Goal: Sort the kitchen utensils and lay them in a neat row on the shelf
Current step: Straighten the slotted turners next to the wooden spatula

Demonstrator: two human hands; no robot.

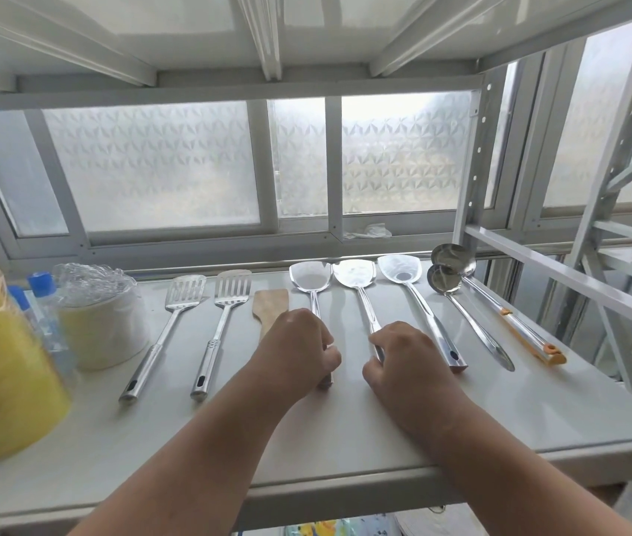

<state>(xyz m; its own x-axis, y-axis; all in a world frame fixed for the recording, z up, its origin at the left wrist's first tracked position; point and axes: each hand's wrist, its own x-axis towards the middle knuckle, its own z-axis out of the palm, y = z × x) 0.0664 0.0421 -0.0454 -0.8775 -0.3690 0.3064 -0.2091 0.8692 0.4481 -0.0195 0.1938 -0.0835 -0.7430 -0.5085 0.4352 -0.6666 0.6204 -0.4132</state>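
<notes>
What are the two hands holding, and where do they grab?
The left hand grips one steel spatula by its handle. The right hand grips the next spatula by its handle.

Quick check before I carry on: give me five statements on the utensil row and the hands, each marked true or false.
1. The left hand grips the handle of a solid steel spatula. True.
2. The wooden spatula lies at the right end of the row. False: it lies between the slotted turners and the solid spatulas; two ladles end the row on the right.
3. The right hand holds a spatula handle. True.
4. Both slotted turners lie left of the wooden spatula. True.
5. The ladle bowls lie well apart. False: they overlap in this view.
</notes>
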